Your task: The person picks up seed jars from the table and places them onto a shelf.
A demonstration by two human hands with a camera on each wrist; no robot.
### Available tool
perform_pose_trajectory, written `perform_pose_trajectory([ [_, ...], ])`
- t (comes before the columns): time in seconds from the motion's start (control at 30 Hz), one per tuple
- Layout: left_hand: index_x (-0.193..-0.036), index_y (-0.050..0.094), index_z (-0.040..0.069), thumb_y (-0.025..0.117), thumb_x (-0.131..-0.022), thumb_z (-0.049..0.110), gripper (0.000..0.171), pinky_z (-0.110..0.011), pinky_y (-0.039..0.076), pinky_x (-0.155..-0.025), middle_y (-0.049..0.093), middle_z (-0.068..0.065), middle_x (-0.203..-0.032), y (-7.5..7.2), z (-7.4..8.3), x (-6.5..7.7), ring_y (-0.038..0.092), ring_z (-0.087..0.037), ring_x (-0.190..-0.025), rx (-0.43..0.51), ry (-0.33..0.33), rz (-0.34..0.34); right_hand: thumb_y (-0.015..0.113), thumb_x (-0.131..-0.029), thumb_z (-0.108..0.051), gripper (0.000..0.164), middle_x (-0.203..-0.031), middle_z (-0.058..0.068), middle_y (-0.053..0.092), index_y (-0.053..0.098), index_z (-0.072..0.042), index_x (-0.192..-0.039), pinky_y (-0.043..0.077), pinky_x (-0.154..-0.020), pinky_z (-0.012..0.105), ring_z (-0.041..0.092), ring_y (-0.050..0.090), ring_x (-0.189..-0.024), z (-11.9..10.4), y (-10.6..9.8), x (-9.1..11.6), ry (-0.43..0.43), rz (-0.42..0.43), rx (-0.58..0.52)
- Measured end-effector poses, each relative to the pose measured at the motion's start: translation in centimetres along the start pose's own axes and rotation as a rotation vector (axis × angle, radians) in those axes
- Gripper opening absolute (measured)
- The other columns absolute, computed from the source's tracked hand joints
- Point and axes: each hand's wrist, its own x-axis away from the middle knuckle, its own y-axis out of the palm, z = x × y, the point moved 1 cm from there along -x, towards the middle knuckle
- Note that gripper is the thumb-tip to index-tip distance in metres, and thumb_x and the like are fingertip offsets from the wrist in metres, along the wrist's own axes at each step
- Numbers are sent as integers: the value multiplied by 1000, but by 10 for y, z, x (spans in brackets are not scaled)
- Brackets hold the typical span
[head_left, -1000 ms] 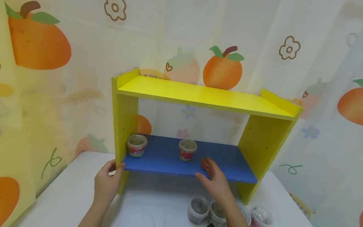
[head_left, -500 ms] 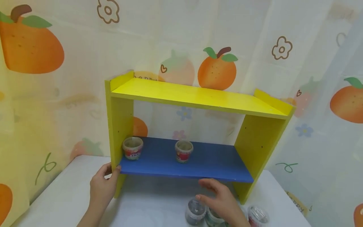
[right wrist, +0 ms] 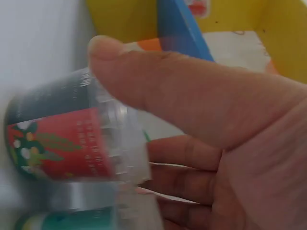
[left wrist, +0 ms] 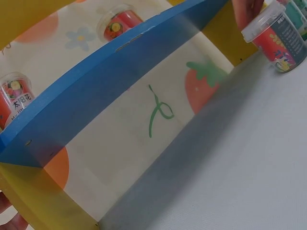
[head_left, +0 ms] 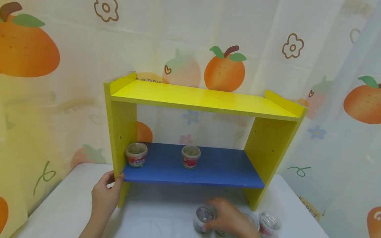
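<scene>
My left hand point(head_left: 105, 193) grips the left side panel of a yellow and blue shelf unit point(head_left: 193, 173), thumb at the front edge and fingers on the outer side. My right hand point(head_left: 229, 216), blurred, is at a small plastic cup point(head_left: 201, 224) with a clear lid on the table. In the right wrist view its thumb point(right wrist: 158, 81) lies across the lid rim of the cup point(right wrist: 62, 139), whose label is red and dark; the other fingers are on the far side. Whether they press on it is hidden. Two similar cups stand on the blue shelf, one far left point(head_left: 136, 157), one mid-shelf point(head_left: 190, 158).
More cups stand on the white table point(head_left: 160, 218) to the right, one at the end point(head_left: 269, 224) and one with a teal label point(right wrist: 81, 220). The yellow top board point(head_left: 196, 96) overhangs the blue shelf. A fruit-print curtain point(head_left: 166, 36) hangs behind.
My right hand has come down from in front of the blue shelf to the leftmost table cup. My left hand has stayed on the side panel, and the view has shifted slightly.
</scene>
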Motion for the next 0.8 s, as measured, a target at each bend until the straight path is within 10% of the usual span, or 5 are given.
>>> perform_pose_trajectory([
  [0.3, -120, 64, 1, 59, -98, 34, 40, -4, 44, -67, 70, -20, -109, 0, -1, 0, 64, -31, -103, 6, -14, -11, 88, -63, -45, 63, -94, -8, 65, 70, -9, -110, 50, -79, 36, 10, 54, -85, 3, 10, -3, 33, 6, -2],
  [0.8, -119, 64, 1, 60, -98, 34, 39, -6, 45, -68, 70, -21, -109, 0, 2, 1, 64, -33, -103, 3, -16, -1, 84, -58, -33, 72, -113, 2, 66, 59, -11, -123, 52, -88, 50, 21, 62, -99, -26, 36, -12, 147, 41, -35],
])
